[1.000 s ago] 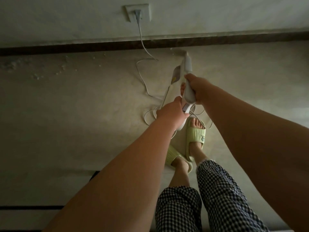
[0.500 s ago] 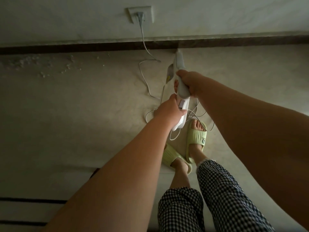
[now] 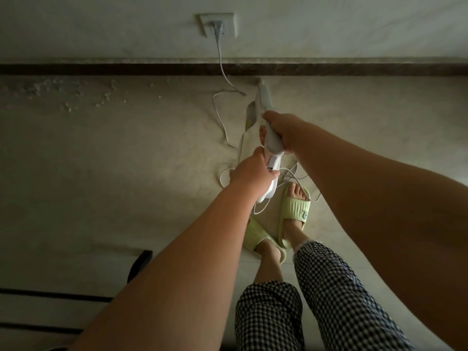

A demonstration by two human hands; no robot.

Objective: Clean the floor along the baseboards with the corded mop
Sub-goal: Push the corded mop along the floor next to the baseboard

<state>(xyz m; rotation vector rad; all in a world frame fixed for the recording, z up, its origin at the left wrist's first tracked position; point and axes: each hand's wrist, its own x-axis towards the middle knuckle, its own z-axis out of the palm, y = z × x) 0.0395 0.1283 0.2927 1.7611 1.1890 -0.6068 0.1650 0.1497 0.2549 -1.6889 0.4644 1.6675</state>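
Pale floor (image 3: pixel 101 160) runs up to a dark baseboard (image 3: pixel 126 69) under a plaster wall, where a cord (image 3: pixel 220 59) drops from the socket (image 3: pixel 217 24) and loops across the floor. Both hands hold the corded mop (image 3: pixel 264 102) — the right hand (image 3: pixel 281 130) wraps the handle higher along it, nearer the wall, and the left hand (image 3: pixel 249 173) grips lower down, fingers curled round it. Its long axis points away from the person, straight toward the baseboard, so any pass along the wall would likely mean swinging it sideways. Cord coils lie just beside the green slippers (image 3: pixel 295 209). Hidden — the mop head itself; foreshortening and dim light leave only the far tip near the baseboard, contact uncertain.
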